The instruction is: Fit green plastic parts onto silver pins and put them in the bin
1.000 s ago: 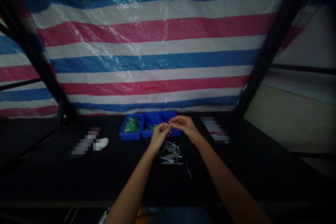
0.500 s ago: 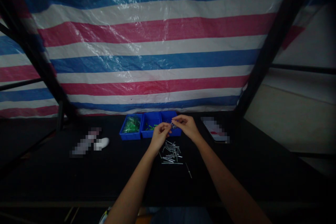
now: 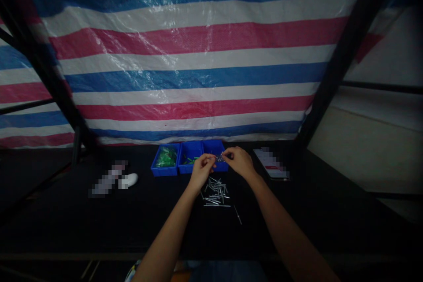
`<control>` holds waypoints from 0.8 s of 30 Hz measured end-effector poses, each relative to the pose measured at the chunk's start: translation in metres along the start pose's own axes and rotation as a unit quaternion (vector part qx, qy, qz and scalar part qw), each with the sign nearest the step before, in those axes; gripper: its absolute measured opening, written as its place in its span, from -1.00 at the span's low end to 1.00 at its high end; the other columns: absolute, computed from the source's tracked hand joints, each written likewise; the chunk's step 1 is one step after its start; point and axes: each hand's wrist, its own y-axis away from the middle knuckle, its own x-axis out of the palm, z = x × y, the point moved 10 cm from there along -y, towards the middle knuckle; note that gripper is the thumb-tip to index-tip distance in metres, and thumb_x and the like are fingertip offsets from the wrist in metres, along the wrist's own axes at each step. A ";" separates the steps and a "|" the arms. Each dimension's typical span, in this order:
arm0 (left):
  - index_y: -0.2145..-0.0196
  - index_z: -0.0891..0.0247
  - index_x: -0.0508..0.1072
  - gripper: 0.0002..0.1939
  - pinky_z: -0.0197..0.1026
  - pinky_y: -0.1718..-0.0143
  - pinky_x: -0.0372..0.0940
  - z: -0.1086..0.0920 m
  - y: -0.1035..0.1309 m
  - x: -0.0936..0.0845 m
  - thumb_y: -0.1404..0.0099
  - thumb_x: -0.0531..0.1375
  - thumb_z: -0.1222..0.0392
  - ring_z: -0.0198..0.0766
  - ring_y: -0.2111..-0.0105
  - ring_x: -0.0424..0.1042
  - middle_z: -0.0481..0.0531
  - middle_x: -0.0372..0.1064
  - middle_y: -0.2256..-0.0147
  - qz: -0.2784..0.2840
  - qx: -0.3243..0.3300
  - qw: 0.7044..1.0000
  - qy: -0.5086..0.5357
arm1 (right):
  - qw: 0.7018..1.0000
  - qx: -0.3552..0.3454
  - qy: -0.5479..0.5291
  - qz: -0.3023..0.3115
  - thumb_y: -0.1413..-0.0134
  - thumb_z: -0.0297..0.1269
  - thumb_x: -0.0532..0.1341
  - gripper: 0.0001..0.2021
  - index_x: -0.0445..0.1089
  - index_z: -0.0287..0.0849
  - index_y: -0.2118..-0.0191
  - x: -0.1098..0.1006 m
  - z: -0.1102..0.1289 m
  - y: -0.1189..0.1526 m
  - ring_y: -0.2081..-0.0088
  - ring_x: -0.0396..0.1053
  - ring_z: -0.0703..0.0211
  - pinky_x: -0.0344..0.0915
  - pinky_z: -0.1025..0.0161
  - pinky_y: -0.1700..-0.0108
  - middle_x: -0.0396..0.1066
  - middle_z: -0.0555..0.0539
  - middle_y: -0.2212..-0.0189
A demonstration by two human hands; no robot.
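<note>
The left hand [image 3: 200,170] and right hand [image 3: 240,161], fingertips pinched, sit near small silvery metal pieces [image 3: 220,157] at a blue plastic bin [image 3: 223,168]; what each grips is unclear. Fine two-handed handling seems underway; the next move calls for steadiness.

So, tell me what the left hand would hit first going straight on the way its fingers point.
Probably the small shiny metal pieces between the left hand and the right hand; if those lie farther back, which the depth leaves unclear, then the right hand's fingertips.
</note>
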 end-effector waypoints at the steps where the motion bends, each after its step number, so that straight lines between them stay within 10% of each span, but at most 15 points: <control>1: 0.34 0.35 0.39 -0.68 -0.38 0.59 0.07 0.000 0.000 0.000 -0.07 0.20 0.02 -0.46 0.64 0.19 -0.07 0.27 0.59 0.000 -0.001 1.000 0.002 | 1.000 -0.002 0.004 0.006 0.10 -0.28 0.19 -0.90 0.47 -0.05 0.43 0.002 0.000 0.000 0.44 0.28 0.21 0.10 0.32 0.44 0.41 0.01 0.51; 19: 0.39 0.35 0.40 -0.73 -0.36 0.55 0.07 0.004 -0.001 0.005 -0.06 0.21 0.06 -0.43 0.60 0.20 -0.08 0.25 0.60 0.019 0.003 1.000 -0.018 | 0.999 0.007 -0.030 0.028 0.13 -0.27 0.20 -0.90 0.46 -0.06 0.43 0.010 -0.004 0.000 0.43 0.30 0.22 0.13 0.32 0.41 0.44 0.01 0.47; 24: 0.40 0.34 0.44 -0.78 -0.33 0.48 0.10 -0.003 0.009 0.026 -0.05 0.23 0.12 -0.41 0.55 0.22 -0.05 0.30 0.54 0.103 0.040 0.989 -0.096 | 0.999 0.003 -0.037 0.021 0.12 -0.30 0.19 -0.90 0.45 -0.07 0.43 0.010 -0.006 -0.002 0.42 0.29 0.22 0.13 0.32 0.40 0.45 0.03 0.45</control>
